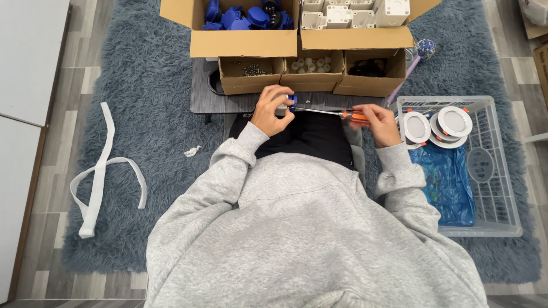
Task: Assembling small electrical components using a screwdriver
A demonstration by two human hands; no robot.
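My left hand [273, 110] is closed around a small white and blue part [289, 103] just in front of the low dark table [201, 94]. My right hand [378, 123] grips the orange handle of a screwdriver [357, 116]. Its thin metal shaft runs left and its tip meets the part in my left hand. Both hands hover above my lap, in grey sleeves.
Three small cardboard boxes [311, 73] of screws and small parts stand on the table. Behind them, larger boxes hold blue pieces [242, 17] and white housings [348, 14]. A white crate [491, 171] at my right holds round white lamps [436, 124] and a blue bag. A white strap [100, 171] lies on the grey rug.
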